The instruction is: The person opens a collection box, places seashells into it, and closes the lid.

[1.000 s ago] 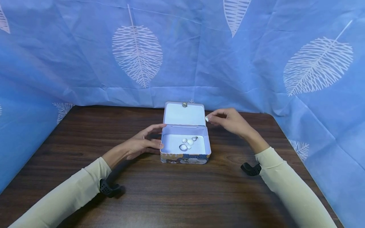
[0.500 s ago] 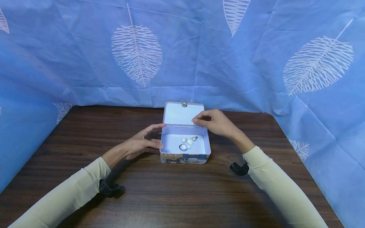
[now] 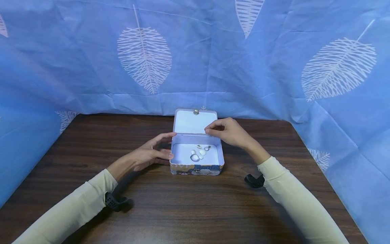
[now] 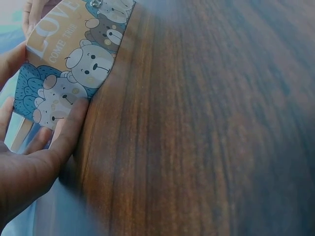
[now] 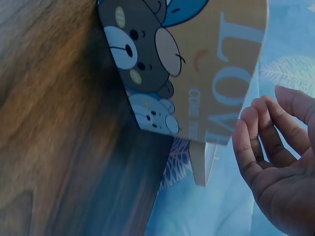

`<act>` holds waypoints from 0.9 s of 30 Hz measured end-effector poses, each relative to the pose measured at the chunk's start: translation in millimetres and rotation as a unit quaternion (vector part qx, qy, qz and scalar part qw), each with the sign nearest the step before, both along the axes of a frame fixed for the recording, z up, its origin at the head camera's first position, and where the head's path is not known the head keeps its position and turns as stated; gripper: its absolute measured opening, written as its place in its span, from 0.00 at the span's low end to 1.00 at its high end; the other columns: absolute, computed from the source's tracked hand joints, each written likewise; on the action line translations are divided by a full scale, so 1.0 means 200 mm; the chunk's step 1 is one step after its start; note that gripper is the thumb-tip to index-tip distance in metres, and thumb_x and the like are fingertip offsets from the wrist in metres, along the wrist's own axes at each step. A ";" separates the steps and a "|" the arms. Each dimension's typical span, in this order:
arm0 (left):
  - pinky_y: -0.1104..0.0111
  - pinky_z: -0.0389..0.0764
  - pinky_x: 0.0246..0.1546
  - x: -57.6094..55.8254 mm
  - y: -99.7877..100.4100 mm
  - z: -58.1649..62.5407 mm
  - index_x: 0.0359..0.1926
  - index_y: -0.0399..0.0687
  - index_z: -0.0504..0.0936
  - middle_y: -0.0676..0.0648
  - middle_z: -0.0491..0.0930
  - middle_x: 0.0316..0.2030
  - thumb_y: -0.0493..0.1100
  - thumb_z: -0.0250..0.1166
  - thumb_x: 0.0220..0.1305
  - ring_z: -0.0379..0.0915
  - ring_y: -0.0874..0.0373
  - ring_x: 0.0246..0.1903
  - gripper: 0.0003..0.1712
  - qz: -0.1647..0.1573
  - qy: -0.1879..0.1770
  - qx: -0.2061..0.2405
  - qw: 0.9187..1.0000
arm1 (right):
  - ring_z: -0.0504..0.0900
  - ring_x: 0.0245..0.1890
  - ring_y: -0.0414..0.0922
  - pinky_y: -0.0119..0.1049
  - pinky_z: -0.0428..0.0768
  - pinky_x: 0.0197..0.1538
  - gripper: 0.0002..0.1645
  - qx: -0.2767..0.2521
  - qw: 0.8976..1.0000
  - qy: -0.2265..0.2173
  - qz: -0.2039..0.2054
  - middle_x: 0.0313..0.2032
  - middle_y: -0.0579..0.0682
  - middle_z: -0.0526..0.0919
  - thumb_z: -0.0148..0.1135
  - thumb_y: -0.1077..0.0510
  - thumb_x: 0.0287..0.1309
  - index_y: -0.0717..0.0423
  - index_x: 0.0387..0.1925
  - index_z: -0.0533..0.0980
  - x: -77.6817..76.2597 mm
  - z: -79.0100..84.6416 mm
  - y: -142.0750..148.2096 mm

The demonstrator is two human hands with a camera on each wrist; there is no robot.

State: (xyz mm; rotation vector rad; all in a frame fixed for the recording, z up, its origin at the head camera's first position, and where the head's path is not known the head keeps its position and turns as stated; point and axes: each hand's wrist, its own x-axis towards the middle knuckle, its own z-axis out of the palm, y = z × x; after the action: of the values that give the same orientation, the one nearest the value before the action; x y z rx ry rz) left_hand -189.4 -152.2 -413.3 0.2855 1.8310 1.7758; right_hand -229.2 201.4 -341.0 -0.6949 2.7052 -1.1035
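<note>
A small printed tin box [image 3: 179,168] stands on the table with its hinged lid [image 3: 192,122] raised. Inside lie several small pieces: a silvery ring [image 3: 195,158], a smaller ring-like piece [image 3: 207,148], white rounded pieces [image 3: 202,152], and a pale one with a golden tint [image 3: 199,146]. My left hand [image 3: 150,154] rests against the box's left side, thumb near the front corner and forefinger near the back. My right hand [image 3: 230,133] hovers above the back right of the box. Its fingers [image 5: 270,129] are loosely bent, thumb apart from them, with nothing visible between.
A dark wood table [image 3: 189,210] bears the box near its back edge. Behind and beside hangs a blue curtain [image 3: 195,61] with white leaf prints. Black wrist-worn devices [image 3: 115,201] sit at both cuffs.
My right hand came left from beside the lid to above the box and let go of a small white piece. One more piece lies inside, and a white one shifted left. My left hand stayed.
</note>
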 end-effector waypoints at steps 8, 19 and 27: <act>0.45 0.85 0.71 -0.02 0.00 0.01 0.90 0.66 0.59 0.40 0.50 0.90 0.34 0.77 0.71 0.65 0.31 0.83 0.56 -0.006 -0.005 0.002 1.000 | 0.91 0.57 0.54 0.57 0.88 0.61 0.20 -0.018 0.999 -0.012 -0.041 0.59 0.54 0.92 0.68 0.46 0.82 0.55 0.60 0.90 -0.01 0.01 0.11; 0.41 0.84 0.73 -0.10 -0.05 0.08 0.91 0.62 0.56 0.33 0.63 0.83 0.38 0.71 0.80 0.73 0.34 0.77 0.49 0.030 0.024 0.007 0.999 | 0.90 0.59 0.64 0.64 0.87 0.67 0.23 -0.049 0.994 -0.056 -0.086 0.64 0.62 0.87 0.67 0.48 0.83 0.59 0.64 0.87 -0.09 -0.05 0.21; 0.46 0.81 0.77 -0.21 -0.01 0.08 0.90 0.47 0.57 0.34 0.70 0.78 0.41 0.64 0.86 0.80 0.45 0.71 0.41 0.089 0.015 0.015 0.996 | 0.87 0.65 0.65 0.59 0.87 0.71 0.27 -0.087 0.986 -0.108 -0.095 0.70 0.68 0.83 0.64 0.52 0.85 0.65 0.73 0.80 -0.16 -0.12 0.22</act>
State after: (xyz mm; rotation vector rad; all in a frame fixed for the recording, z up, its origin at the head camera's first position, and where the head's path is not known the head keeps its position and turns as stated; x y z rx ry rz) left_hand -231.7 -155.0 -396.8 0.1641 1.9027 1.9304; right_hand -261.3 244.5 -365.2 -0.3184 2.5507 -1.3845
